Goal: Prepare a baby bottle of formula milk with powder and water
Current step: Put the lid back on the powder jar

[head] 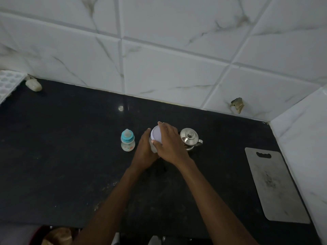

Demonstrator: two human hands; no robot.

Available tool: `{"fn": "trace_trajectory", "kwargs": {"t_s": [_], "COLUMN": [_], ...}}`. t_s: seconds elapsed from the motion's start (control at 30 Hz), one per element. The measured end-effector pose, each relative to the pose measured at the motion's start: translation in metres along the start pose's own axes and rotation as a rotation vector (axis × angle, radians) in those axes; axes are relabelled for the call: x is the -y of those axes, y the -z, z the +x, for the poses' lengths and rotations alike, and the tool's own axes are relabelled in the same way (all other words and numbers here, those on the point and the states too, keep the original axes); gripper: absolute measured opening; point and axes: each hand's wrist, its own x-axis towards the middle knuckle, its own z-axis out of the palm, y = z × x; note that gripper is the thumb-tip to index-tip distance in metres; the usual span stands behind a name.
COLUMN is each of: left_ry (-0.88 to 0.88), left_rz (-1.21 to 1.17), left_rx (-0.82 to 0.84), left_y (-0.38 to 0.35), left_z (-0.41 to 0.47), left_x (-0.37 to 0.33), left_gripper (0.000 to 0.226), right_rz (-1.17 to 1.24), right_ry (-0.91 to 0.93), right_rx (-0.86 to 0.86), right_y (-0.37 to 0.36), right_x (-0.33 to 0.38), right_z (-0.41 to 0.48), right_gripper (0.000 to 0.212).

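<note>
In the head view we find, at frame centre, the left hand (144,152) clasping the upright jar (153,146) while the right hand (169,142) grips its lid (156,135) from above, the capped bottle (127,140) standing just left, nearer the left hand, the kettle (190,138) right.

We see black stone counter (70,147), speckled, with small light reflection near back edge. Behind it wall (168,59) of white marble-look tiles with grey veins; same tiles on side wall (304,129) at right. One tile has chipped hole (237,105) low near corner. Grey cutting board (276,186) lies flat at right, near side wall. Light is dim, cold.
</note>
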Motion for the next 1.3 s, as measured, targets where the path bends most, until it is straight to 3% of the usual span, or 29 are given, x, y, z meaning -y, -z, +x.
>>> {"fn": "trace_trajectory", "kwargs": {"t_s": [0.23, 0.8, 0.97, 1.03, 1.2, 1.3], "left_ry": [-0.072, -0.079, -0.052, -0.062, -0.048, -0.012], "left_rz": [-0.044, -0.061, -0.062, -0.067, -0.082, -0.076], "left_rx": [0.051, 0.041, 0.038, 0.037, 0.043, 0.058], "left_y": [0.002, -0.001, -0.002, -0.001, 0.000, 0.001], "left_z": [0.012, 0.013, 0.013, 0.013, 0.013, 0.012], "left_x": [0.006, 0.021, 0.021, 0.020, 0.019, 0.017], "left_gripper": [0.077, 0.086, 0.088, 0.088, 0.087, 0.087], "right_rz": [-0.068, -0.303, -0.302, -0.257, -0.179, -0.196], "right_ry": [-0.025, -0.170, -0.201, -0.111, 0.044, 0.051], "right_rx": [0.097, -0.027, -0.069, -0.006, 0.406, 0.466], "right_y": [-0.010, -0.005, 0.004, 0.009, 0.018, 0.022], "right_x": [-0.004, 0.000, -0.003, -0.002, -0.003, -0.003], "right_z": [0.004, 0.002, -0.007, -0.002, 0.017, 0.022], "right_gripper": [0.077, 0.090, 0.084, 0.085, 0.093, 0.085]}}
